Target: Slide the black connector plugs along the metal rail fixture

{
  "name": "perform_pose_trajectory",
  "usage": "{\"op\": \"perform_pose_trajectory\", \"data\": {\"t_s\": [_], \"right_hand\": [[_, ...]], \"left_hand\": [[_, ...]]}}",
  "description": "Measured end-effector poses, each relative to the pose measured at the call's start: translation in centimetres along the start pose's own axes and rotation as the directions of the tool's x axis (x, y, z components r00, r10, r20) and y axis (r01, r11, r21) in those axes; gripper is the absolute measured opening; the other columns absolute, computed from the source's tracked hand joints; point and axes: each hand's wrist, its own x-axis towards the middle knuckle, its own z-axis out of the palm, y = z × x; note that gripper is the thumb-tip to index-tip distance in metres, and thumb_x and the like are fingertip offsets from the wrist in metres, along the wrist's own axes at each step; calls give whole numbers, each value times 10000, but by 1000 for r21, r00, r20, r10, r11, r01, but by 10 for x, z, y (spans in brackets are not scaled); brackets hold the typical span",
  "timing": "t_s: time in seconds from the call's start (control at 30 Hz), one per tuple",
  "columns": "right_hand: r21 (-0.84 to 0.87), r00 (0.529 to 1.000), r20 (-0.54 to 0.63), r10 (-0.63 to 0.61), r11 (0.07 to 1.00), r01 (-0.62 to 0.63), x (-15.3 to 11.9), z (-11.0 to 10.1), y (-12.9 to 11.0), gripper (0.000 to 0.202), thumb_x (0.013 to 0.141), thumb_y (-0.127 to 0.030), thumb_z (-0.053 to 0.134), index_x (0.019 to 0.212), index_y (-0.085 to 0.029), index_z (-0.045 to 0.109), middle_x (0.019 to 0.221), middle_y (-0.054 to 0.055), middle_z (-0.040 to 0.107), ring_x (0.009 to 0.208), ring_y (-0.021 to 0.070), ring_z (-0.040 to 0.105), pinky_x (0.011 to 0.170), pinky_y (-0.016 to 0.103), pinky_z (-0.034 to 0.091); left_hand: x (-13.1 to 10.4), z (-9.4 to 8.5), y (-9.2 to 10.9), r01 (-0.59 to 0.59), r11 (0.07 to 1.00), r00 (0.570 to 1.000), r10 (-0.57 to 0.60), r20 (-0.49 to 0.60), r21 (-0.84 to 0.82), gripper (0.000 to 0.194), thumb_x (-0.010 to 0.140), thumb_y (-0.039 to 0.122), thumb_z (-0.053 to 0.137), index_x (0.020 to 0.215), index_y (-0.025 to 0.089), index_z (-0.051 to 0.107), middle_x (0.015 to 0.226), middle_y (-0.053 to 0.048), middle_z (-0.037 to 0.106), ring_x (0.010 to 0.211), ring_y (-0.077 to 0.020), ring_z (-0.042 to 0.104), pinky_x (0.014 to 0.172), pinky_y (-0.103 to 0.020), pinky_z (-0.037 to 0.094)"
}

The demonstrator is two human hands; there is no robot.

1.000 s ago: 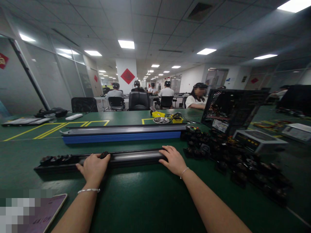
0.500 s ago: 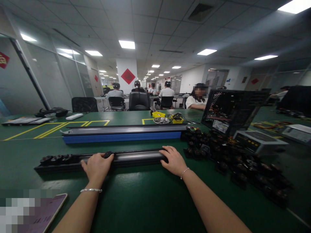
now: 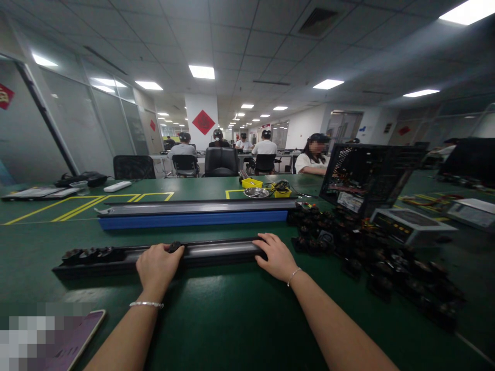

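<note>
A long black rail (image 3: 220,249) with a shiny grey channel lies across the green table in front of me. My left hand (image 3: 158,270) is closed around a small black part (image 3: 175,247) on the channel; most of that part is hidden by the fingers. Several similar black parts (image 3: 93,254) sit in a row at the rail's left end. At the right end, my right hand (image 3: 277,259) grips the rail, thumb in front and fingers over the top.
Behind the rail is a second rail (image 3: 201,207) above a blue strip (image 3: 193,220). To the right lie a heap of black parts (image 3: 398,263), an open computer case (image 3: 371,175) and a power supply (image 3: 410,224). A phone (image 3: 77,342) rests at lower left. Several people sit farther back.
My left hand has shifted slightly right along the rail with the small black part, and its fingers have drawn in. My right hand stays at the rail's right end.
</note>
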Motion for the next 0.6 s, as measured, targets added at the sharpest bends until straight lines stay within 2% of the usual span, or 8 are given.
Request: {"op": "perform_pose_trajectory", "data": {"t_s": [0.27, 0.6], "right_hand": [[3, 1000, -12, -13, 1000, 13, -1, -1, 0, 409, 759, -345, 525, 1155, -250, 562, 1280, 45, 471, 1190, 226, 348, 992, 371, 325], [1, 999, -24, -35, 999, 35, -1, 1, 2, 396, 769, -345, 529, 1149, -239, 563, 1277, 55, 472, 1196, 218, 341, 1021, 365, 288]], "left_hand": [[0, -1, 0, 4, 1000, 1000, -4, 3, 7, 513, 667, 601, 440, 866, 187, 669, 878, -112, 664, 889, -285, 577, 769, -353, 384], [-3, 1, 4, -53, 999, 999, 53, -11, 11, 508, 691, 587, 424, 865, 176, 667, 866, -111, 662, 888, -279, 574, 749, -346, 379]]}}
